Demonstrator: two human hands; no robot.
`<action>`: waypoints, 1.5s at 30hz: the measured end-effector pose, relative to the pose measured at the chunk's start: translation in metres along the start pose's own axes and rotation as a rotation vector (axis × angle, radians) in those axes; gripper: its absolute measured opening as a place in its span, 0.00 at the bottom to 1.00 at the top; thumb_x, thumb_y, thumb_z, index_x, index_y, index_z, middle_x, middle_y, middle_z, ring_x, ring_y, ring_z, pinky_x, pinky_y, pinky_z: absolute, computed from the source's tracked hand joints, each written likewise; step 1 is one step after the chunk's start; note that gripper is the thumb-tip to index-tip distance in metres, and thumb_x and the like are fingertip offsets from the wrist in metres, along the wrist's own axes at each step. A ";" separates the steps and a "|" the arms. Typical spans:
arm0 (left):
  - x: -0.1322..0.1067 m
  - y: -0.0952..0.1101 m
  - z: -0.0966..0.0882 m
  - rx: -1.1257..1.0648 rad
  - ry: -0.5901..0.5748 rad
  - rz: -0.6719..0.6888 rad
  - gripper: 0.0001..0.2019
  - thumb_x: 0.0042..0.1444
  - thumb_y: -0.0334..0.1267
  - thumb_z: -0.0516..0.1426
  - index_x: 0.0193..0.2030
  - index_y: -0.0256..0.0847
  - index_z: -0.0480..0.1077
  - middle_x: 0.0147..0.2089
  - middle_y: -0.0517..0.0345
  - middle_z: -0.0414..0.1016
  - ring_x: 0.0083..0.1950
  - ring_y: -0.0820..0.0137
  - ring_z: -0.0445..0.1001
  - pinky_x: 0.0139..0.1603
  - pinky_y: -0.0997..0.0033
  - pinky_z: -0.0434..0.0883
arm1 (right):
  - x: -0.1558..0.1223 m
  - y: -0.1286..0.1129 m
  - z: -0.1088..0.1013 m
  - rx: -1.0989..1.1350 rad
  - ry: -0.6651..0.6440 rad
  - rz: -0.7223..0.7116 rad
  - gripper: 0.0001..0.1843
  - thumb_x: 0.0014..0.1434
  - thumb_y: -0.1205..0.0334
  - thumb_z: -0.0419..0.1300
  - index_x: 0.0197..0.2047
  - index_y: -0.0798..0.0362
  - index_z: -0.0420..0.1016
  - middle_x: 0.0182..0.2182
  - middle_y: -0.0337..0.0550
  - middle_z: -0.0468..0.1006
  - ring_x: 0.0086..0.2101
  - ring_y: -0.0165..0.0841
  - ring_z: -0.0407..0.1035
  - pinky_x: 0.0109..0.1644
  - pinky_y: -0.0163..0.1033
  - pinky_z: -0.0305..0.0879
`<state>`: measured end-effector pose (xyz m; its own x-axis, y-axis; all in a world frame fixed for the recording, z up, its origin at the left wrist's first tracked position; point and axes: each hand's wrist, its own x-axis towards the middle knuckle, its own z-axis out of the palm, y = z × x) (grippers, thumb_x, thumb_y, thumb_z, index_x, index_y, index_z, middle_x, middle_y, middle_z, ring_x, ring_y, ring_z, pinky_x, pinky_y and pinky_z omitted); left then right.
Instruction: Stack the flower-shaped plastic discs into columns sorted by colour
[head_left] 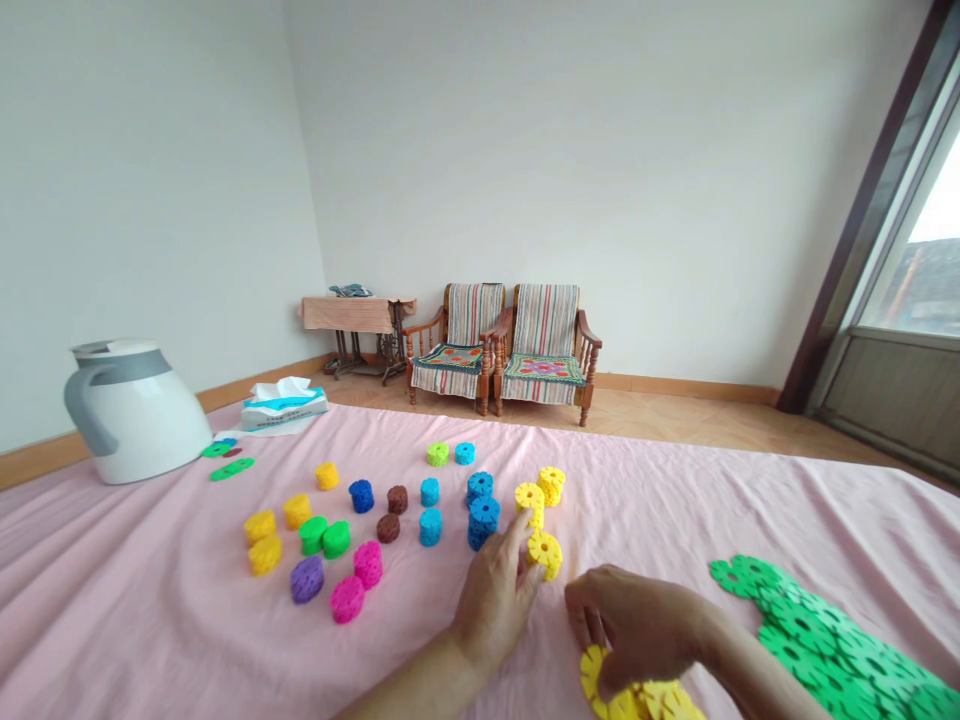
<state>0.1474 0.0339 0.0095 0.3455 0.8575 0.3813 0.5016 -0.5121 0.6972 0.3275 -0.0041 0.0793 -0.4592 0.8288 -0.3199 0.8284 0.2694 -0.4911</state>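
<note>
My left hand is closed around a short stack of yellow snowflake discs, thumb and index finger at its sides. Two other yellow stacks, a nearer one and a farther one, stand just beyond its fingertips. Bent over loose yellow discs at the front edge of view, my right hand pinches a yellow snowflake disc between thumb and fingers. Part of that disc is hidden by the thumb. Blue stacks stand left of the yellow ones.
Small stacks in several colours, such as pink, purple and green, spread leftward on the pink cloth. Loose green discs lie at right. A white jug and tissue pack stand at far left.
</note>
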 end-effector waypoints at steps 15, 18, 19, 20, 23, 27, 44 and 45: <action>-0.001 -0.003 0.001 -0.056 0.016 0.013 0.26 0.54 0.30 0.53 0.61 0.45 0.57 0.54 0.53 0.69 0.55 0.63 0.67 0.55 0.61 0.65 | 0.054 0.018 0.024 1.035 0.553 0.145 0.09 0.46 0.60 0.59 0.24 0.55 0.64 0.15 0.34 0.68 0.17 0.23 0.61 0.21 0.29 0.52; -0.001 -0.004 0.002 -0.046 0.022 0.021 0.26 0.54 0.29 0.53 0.60 0.45 0.58 0.54 0.53 0.70 0.55 0.63 0.67 0.55 0.61 0.65 | 0.057 0.017 0.028 1.030 0.617 0.153 0.07 0.45 0.61 0.58 0.23 0.55 0.64 0.14 0.33 0.67 0.16 0.23 0.61 0.20 0.29 0.52; -0.001 -0.003 0.002 -0.045 0.023 0.023 0.26 0.53 0.29 0.53 0.60 0.45 0.58 0.54 0.54 0.70 0.55 0.63 0.67 0.55 0.61 0.65 | 0.057 0.016 0.028 1.016 0.634 0.160 0.06 0.45 0.62 0.58 0.23 0.54 0.64 0.14 0.33 0.67 0.16 0.23 0.61 0.20 0.29 0.53; -0.001 -0.003 0.002 -0.044 0.023 0.024 0.26 0.53 0.28 0.53 0.59 0.45 0.59 0.54 0.54 0.70 0.55 0.63 0.67 0.55 0.61 0.65 | 0.057 0.016 0.027 0.992 0.642 0.171 0.05 0.46 0.62 0.57 0.24 0.54 0.64 0.13 0.33 0.66 0.16 0.24 0.62 0.20 0.30 0.53; -0.001 0.001 0.000 -0.052 0.023 0.016 0.25 0.53 0.29 0.53 0.58 0.45 0.61 0.54 0.54 0.70 0.54 0.63 0.67 0.55 0.61 0.65 | 0.054 0.016 0.023 0.852 0.653 0.203 0.03 0.48 0.64 0.54 0.26 0.54 0.64 0.16 0.33 0.68 0.17 0.26 0.65 0.20 0.30 0.54; -0.001 0.005 -0.003 -0.061 0.023 -0.008 0.24 0.53 0.33 0.55 0.58 0.43 0.61 0.52 0.52 0.71 0.53 0.62 0.68 0.54 0.61 0.66 | 0.048 0.021 0.018 0.524 0.681 0.222 0.07 0.50 0.66 0.52 0.33 0.55 0.69 0.27 0.41 0.75 0.26 0.30 0.71 0.27 0.32 0.62; -0.002 0.013 -0.008 -0.009 0.009 0.013 0.12 0.55 0.33 0.53 0.46 0.41 0.69 0.41 0.55 0.70 0.45 0.64 0.68 0.46 0.65 0.66 | 0.034 0.004 0.026 -0.032 0.604 0.261 0.15 0.50 0.69 0.48 0.33 0.54 0.76 0.33 0.49 0.78 0.37 0.36 0.71 0.41 0.36 0.59; -0.002 0.013 -0.008 -0.011 0.011 0.014 0.12 0.55 0.33 0.53 0.47 0.41 0.69 0.41 0.55 0.70 0.46 0.63 0.68 0.46 0.65 0.66 | 0.034 0.003 0.026 -0.032 0.603 0.261 0.15 0.50 0.69 0.48 0.33 0.54 0.76 0.33 0.49 0.78 0.37 0.36 0.71 0.41 0.36 0.59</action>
<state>0.1467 0.0257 0.0225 0.3438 0.8509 0.3972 0.4881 -0.5233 0.6985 0.3061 0.0120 0.0457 0.0103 0.9959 0.0895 0.9015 0.0295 -0.4318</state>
